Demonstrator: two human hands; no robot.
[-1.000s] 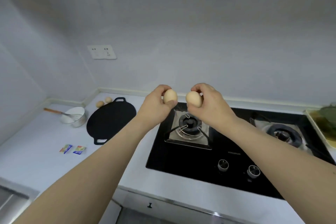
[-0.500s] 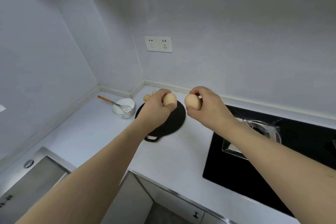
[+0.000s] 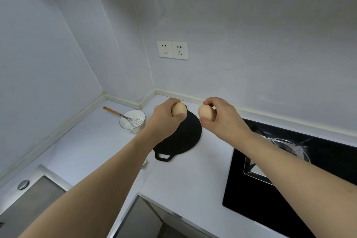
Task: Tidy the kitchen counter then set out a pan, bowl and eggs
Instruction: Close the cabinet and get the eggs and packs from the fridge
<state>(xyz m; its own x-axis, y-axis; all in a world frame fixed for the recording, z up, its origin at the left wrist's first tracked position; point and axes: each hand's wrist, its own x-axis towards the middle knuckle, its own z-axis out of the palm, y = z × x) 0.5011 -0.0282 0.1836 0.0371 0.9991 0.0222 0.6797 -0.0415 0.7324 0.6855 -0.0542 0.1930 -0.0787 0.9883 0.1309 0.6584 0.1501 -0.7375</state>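
My left hand (image 3: 164, 120) holds a tan egg (image 3: 179, 109) in its fingertips above the far edge of a flat black pan (image 3: 183, 139) that lies on the white counter (image 3: 183, 179). My right hand (image 3: 222, 118) pinches a second tan egg (image 3: 205, 112) just right of the first, over the pan's right rim. A white bowl (image 3: 133, 121) with a wire whisk (image 3: 127, 119) in it stands left of the pan. My left hand and arm cover the pan's left part and the counter behind it.
A black gas hob (image 3: 289, 189) with a metal burner tray fills the counter's right side. A steel sink (image 3: 25, 205) sits at the lower left. A double wall socket (image 3: 172, 50) is on the wall above the corner.
The view has swung left from the hob toward the corner. Both hands, each still holding its egg, have moved from over the burner to over the black pan.
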